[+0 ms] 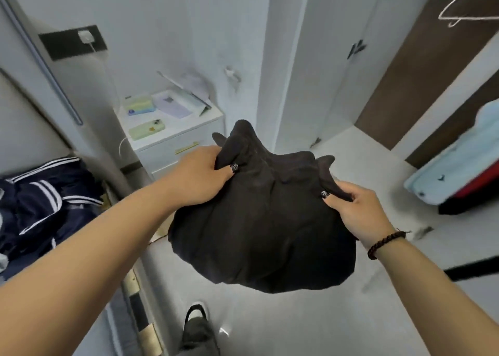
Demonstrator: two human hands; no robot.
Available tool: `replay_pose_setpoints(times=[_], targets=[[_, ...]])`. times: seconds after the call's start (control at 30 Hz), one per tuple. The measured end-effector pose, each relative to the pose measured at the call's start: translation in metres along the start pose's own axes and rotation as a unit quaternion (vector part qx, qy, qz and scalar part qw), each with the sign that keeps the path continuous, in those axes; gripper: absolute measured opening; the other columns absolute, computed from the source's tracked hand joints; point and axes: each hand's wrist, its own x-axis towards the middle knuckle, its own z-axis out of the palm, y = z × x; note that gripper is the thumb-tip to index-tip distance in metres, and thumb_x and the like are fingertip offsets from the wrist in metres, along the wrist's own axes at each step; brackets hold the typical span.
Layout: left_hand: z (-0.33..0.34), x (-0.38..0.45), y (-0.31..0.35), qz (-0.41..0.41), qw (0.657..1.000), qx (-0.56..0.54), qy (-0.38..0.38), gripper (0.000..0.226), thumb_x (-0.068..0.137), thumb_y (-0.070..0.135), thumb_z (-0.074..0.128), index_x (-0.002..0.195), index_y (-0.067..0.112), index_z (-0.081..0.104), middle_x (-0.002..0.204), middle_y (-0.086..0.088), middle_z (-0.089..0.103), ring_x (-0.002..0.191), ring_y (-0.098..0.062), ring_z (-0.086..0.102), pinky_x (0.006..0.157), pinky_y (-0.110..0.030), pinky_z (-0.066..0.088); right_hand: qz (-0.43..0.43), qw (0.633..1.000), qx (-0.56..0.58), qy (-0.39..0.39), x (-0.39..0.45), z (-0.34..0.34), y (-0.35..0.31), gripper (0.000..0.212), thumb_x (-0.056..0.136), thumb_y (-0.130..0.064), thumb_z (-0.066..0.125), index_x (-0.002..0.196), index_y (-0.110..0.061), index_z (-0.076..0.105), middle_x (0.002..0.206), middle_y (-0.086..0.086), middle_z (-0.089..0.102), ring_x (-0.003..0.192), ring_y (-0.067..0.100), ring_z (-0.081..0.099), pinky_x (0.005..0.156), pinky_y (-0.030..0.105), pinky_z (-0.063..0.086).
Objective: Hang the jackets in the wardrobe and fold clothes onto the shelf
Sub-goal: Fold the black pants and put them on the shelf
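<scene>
Head view looks down on a black garment (263,220) held up in mid-air over the pale floor (310,323). Left hand (199,177) grips its upper left edge, right hand (359,210) pinches the upper right. Navy striped clothes (40,201) lie at left; folded clothes (456,177) sit on the right.

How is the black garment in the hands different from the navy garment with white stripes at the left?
The black garment is plain; the navy garment has white stripes. The black one hangs in the air, gripped by the left hand and the right hand; the navy one lies crumpled, with no hand on it. Both are dark and unfolded.
</scene>
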Motion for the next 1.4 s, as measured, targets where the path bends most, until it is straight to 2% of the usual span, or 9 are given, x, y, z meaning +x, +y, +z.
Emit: replay_pose_setpoints(times=[0.07,0.27,0.4,0.5,0.7,0.9,1.0,1.13,1.4], targets=[[-0.016,0.001,0.055,0.027,1.0,-0.005,-0.001,0.026,0.095,0.029,0.052,0.097,0.006,0.063,0.09,-0.005,0.068,0.085,-0.02,0.063,0.08,-0.036,0.051,-0.01,0.999,-0.002,0.037,-0.014,-0.049,-0.038,0.04,0.088,-0.006,0.061,0.082,-0.044,0.072,0.085,-0.022,0.072,0.08,-0.002,0.067,0.07,0.019,0.054],[-0.053,-0.003,0.196,0.115,0.993,-0.041,-0.005,0.025,0.094,0.028,0.053,0.094,0.004,0.062,0.089,-0.006,0.068,0.087,-0.02,0.064,0.072,-0.028,0.048,-0.062,0.988,-0.046,0.133,-0.067,-0.171,-0.135,0.058,0.087,-0.007,0.062,0.072,-0.063,0.067,0.081,-0.031,0.069,0.077,-0.007,0.066,0.064,0.014,0.053],[-0.071,-0.006,0.266,0.158,0.986,-0.054,-0.02,0.028,0.094,0.03,0.053,0.096,0.003,0.061,0.097,-0.011,0.068,0.092,-0.027,0.064,0.081,-0.037,0.051,-0.076,0.972,-0.089,0.203,-0.099,-0.228,-0.18,0.048,0.086,-0.01,0.064,0.078,-0.056,0.07,0.083,-0.019,0.073,0.084,0.011,0.069,0.08,0.038,0.057],[-0.082,-0.006,0.304,0.189,0.979,-0.074,-0.021,0.029,0.095,0.033,0.051,0.094,0.007,0.063,0.095,-0.009,0.068,0.085,-0.024,0.065,0.076,-0.033,0.051,-0.081,0.958,-0.111,0.251,-0.117,-0.252,-0.201,0.035,0.085,-0.012,0.063,0.094,-0.044,0.073,0.086,-0.013,0.074,0.087,0.014,0.068,0.085,0.043,0.055],[-0.086,0.023,0.356,0.249,0.961,-0.117,-0.023,0.03,0.099,0.04,0.046,0.09,0.022,0.068,0.086,0.007,0.069,0.075,-0.007,0.064,0.06,-0.021,0.045,-0.102,0.923,-0.132,0.346,-0.123,-0.281,-0.222,0.032,0.084,-0.011,0.062,0.084,-0.04,0.074,0.081,-0.011,0.073,0.08,0.01,0.066,0.078,0.034,0.056],[-0.095,0.085,0.387,0.285,0.946,-0.144,-0.052,0.035,0.099,0.041,0.046,0.1,0.013,0.067,0.095,-0.003,0.071,0.088,-0.021,0.067,0.083,-0.035,0.053,-0.107,0.908,-0.124,0.386,-0.077,-0.302,-0.245,0.033,0.087,-0.015,0.063,0.091,-0.048,0.07,0.078,-0.031,0.067,0.075,-0.009,0.061,0.06,0.01,0.044],[-0.109,0.128,0.4,0.307,0.938,-0.145,-0.069,0.035,0.099,0.04,0.046,0.098,0.012,0.068,0.093,-0.003,0.072,0.087,-0.023,0.069,0.085,-0.041,0.054,-0.106,0.899,-0.092,0.415,-0.041,-0.302,-0.253,0.03,0.088,-0.013,0.063,0.104,-0.037,0.072,0.089,-0.02,0.071,0.087,0.005,0.064,0.072,0.022,0.052],[-0.126,0.186,0.42,0.342,0.924,-0.146,-0.09,0.03,0.099,0.037,0.047,0.097,0.017,0.068,0.092,0.0,0.072,0.087,-0.02,0.069,0.083,-0.036,0.055,-0.101,0.883,-0.089,0.45,0.012,-0.303,-0.265,0.033,0.087,-0.009,0.062,0.089,-0.041,0.071,0.086,-0.006,0.073,0.085,0.018,0.066,0.082,0.043,0.057],[-0.14,0.274,0.446,0.359,0.909,-0.185,-0.105,0.031,0.098,0.039,0.049,0.095,0.015,0.069,0.094,-0.004,0.073,0.09,-0.025,0.069,0.088,-0.045,0.055,-0.119,0.85,-0.127,0.497,0.088,-0.329,-0.289,0.041,0.086,-0.011,0.062,0.08,-0.051,0.069,0.081,-0.021,0.071,0.082,0.006,0.064,0.078,0.036,0.057]])
